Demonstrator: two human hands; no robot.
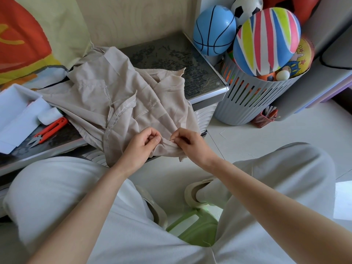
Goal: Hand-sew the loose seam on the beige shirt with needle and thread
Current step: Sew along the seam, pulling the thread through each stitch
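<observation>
A beige shirt (114, 88) spills over the counter's (181, 58) near edge, where the left hand (141, 147) and right hand (188, 143) pinch one fold. The needle is too small to make out. Slack cloth here could pucker the stitch.

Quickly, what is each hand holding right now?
Left hand: pinches a fold of the shirt.
Right hand: pinches the same fold, close beside.

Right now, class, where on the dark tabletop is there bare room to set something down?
Bare: the back right stretch of the tabletop, between the beige shirt and the corner by the ball basket. Crowded: the left, where the white box and red snips lie, and the front edge, where left hand and right hand pinch the shirt.
</observation>
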